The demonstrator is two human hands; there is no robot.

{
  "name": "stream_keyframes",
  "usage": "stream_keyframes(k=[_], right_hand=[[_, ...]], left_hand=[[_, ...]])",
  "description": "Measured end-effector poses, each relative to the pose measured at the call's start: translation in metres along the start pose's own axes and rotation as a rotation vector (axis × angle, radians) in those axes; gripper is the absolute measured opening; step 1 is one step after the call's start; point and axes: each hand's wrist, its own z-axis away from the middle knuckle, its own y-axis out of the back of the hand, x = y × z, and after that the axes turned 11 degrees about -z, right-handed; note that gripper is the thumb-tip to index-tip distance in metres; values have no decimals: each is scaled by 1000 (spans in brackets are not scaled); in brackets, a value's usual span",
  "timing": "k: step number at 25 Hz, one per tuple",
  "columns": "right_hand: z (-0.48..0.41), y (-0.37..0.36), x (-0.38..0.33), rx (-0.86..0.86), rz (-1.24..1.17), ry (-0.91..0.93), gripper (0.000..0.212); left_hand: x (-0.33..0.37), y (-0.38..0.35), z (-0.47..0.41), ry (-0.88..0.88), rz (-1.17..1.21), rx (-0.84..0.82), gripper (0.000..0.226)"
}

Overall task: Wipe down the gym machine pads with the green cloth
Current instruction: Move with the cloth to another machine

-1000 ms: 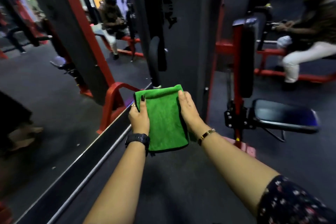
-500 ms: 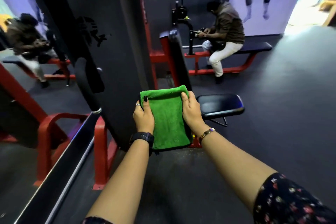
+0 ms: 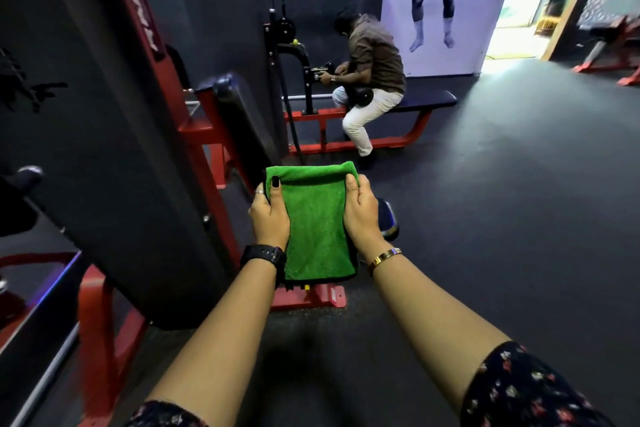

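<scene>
Between my two hands hangs the folded green cloth [image 3: 317, 225] — left hand [image 3: 269, 215] and right hand [image 3: 362, 215] fingers curled round its side edges — above the seat pad [image 3: 388, 218].

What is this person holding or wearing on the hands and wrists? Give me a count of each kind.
green cloth: 1
black watch: 1
gold bracelet: 1
ring: 1
Total: 4

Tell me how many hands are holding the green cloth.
2: the left hand grips the left edge of the green cloth, the right hand its right edge.
</scene>
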Motion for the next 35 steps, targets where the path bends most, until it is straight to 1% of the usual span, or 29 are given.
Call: stream_keyframes(k=[3,6,9,13,16,20,24,26,27,31,35], right_hand=[[-52,43,9,2,18,21,31],[-101,69,21,-29,43,38,29],[-144,78,37,-62,56,27,26],[-200,72,65,-132,82,29,30],[-254,59,88,-181,87,35,30],[-331,33,108,-246,97,39,24],[-394,1,127,-324,100,31,25],[-415,-17,140,-372,85,5,27],[-424,-26,144,-403,72,-8,27],[-456,-65,156,-556,44,-4,26],[-480,-111,169,-787,-17,29,26]], left_hand=[[16,-65,-7,-11,8,-6,35],[24,-114,-19,23,15,-4,32],[22,-152,-40,37,-6,18,32],[8,-192,-72,75,-17,73,34],[-8,-228,-112,103,-16,129,35],[-21,-273,-172,118,10,208,33],[-36,-299,-225,133,12,300,45],[-46,-305,-245,167,-14,341,42],[-48,-305,-253,182,-20,363,41],[-56,-301,-279,196,-69,484,50],[-65,-295,-295,247,-148,702,45]])
